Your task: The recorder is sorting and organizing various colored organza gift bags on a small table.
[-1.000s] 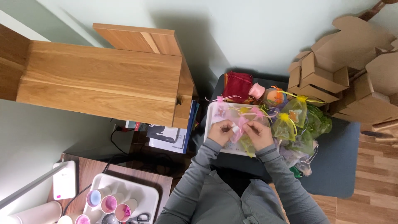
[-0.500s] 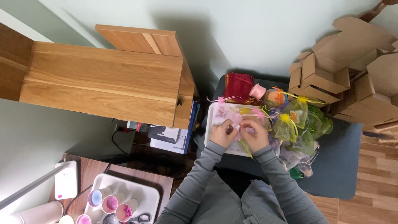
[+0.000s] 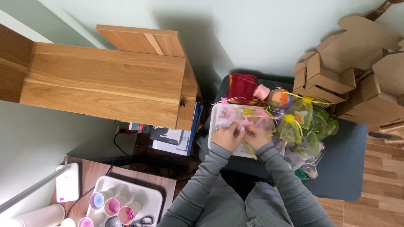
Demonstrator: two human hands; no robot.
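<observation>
Both hands meet over the white tray (image 3: 219, 110) — the left hand (image 3: 227, 136) and right hand (image 3: 255, 135) pinch a small pink mesh bag (image 3: 245, 124) between their fingertips, just ahead of the knuckles. More filled mesh bags (image 3: 299, 126) lie to the right hand's side — nearer that hand.

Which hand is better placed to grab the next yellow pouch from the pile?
Right, probably. The right hand sits beside the yellow pouch in the pile; the left hand is over the white tray, farther off. Both now pinch the pink pouch.
</observation>
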